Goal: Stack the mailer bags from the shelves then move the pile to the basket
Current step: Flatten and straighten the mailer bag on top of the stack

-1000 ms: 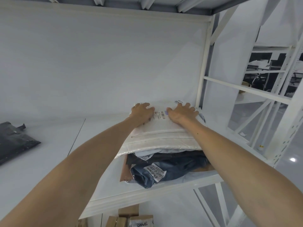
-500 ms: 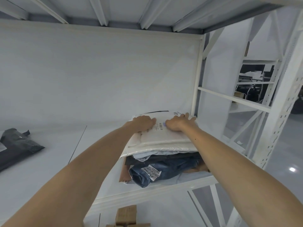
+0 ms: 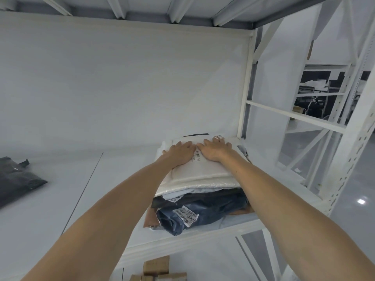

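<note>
A pile of mailer bags sits on the white shelf (image 3: 60, 199) near its right end. A white padded mailer (image 3: 203, 175) lies on top, over a pale bag, a dark blue bag (image 3: 203, 213) with a printed label, and a brown one at the bottom. My left hand (image 3: 180, 152) and my right hand (image 3: 216, 150) lie flat, side by side, on the far part of the top mailer, fingers straight and pressing down. The basket is not in view.
A black mailer bag (image 3: 16, 179) lies at the shelf's far left. White uprights and cross braces (image 3: 245, 98) stand right of the pile. Another shelf deck runs overhead. Cardboard boxes (image 3: 156, 268) sit below the shelf edge.
Both hands have slid a little further back over the top mailer and come closer together. The view has tilted upward, showing more of the deck overhead.
</note>
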